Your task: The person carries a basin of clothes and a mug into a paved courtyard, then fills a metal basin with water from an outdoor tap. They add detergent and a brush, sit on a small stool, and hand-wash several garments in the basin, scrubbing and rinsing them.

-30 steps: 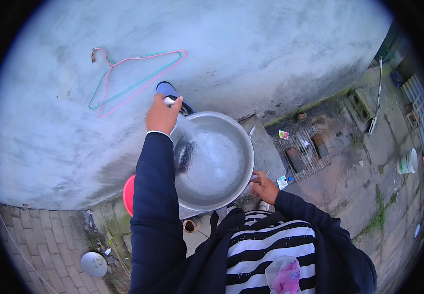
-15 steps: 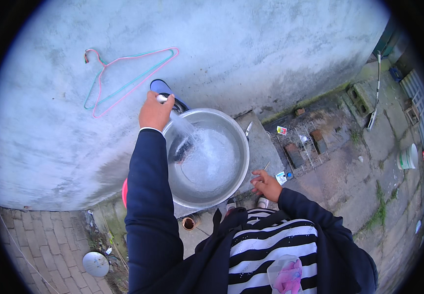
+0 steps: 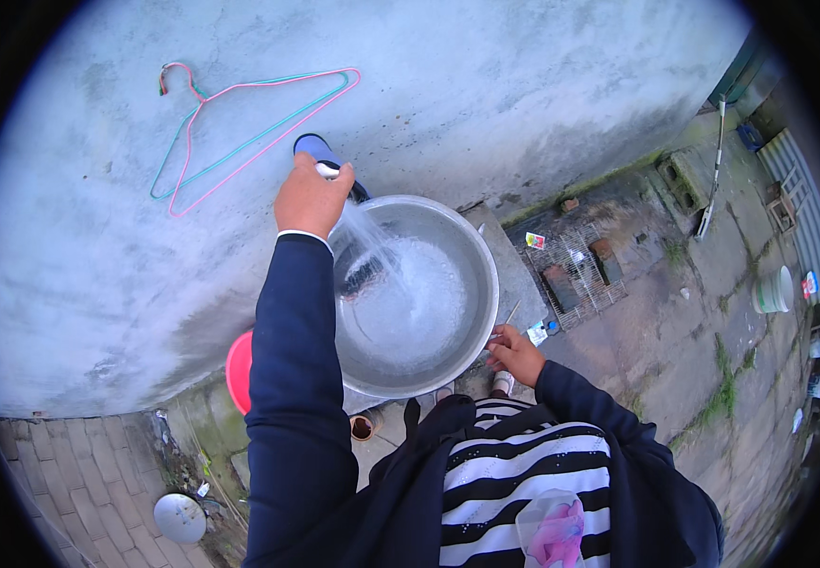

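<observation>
A large round metal basin [image 3: 489,284] stands below the wall with water and a small dark thing [image 3: 363,275] in it. Above its far left rim, my left hand [image 3: 308,201] is closed round a white water nozzle [image 3: 327,170], mostly hidden by the fingers. A spray of water [image 3: 369,234] runs from it into the basin. Behind that hand is a blue and black thing [image 3: 316,146] that looks like a boot. My right hand [image 3: 518,357] has its bent fingers at the basin's near right rim, seemingly gripping it.
Two wire hangers [image 3: 268,85], pink and green, hang on the wall. Left of my sleeve sits a red basin [image 3: 239,372]. A brown pot [image 3: 362,428] is by my feet. A wire rack [image 3: 585,275] with bricks lies right, beyond it a white bucket [image 3: 774,291].
My right hand has come from beside the basin to its rim. The basin's rim now hides most of the knife beside it. Water keeps spraying; the view has shifted.
</observation>
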Demonstrator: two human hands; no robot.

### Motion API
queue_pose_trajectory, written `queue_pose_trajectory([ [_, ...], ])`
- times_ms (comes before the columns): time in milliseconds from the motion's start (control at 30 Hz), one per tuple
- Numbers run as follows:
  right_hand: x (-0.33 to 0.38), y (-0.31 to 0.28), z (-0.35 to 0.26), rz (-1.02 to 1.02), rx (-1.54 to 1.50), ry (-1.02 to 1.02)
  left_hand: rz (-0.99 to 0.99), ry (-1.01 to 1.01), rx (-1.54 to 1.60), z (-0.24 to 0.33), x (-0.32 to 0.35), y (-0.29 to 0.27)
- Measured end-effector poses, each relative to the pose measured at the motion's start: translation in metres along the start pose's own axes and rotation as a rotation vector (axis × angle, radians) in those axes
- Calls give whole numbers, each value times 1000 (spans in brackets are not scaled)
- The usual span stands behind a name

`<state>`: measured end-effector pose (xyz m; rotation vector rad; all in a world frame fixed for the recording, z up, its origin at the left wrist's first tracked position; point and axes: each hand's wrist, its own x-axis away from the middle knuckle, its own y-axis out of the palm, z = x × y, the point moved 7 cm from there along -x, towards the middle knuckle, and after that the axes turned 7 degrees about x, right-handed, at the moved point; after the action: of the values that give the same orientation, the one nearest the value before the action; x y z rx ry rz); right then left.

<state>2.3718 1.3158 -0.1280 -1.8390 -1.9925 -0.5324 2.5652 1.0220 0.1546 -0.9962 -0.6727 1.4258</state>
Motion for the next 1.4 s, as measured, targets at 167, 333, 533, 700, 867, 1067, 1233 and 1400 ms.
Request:
queue_pose_trajectory([
  [167, 0, 3, 0, 21, -46, -3, -26, -3, 2, 4, 1, 0],
  [333, -7, 2, 3, 23, -63, -9, -41, 171, 48, -8, -5, 4],
  [533, -9, -28, -32, 177, -91, -18, -180, 217, 245, -24, -3, -2],
  [700, -29, -33, -53, 292, -78, -80, 6, 62, 526, -118, 21, 12],
  [867, -42, -24, -55, 447, 58, -178, -93, -107, 162, -284, 92, 94],
  [1067, -48, -19, -42, 827, -126, -245, -54, -346, 644, -290, 117, 117],
  [1233, -46, -20, -40, 827, -216, -175, -117, -543, 1111, -280, 113, 116],
  [1400, -10, -18, -45, 953, -243, -225, -184, -347, 1124, -239, 97, 91],
])
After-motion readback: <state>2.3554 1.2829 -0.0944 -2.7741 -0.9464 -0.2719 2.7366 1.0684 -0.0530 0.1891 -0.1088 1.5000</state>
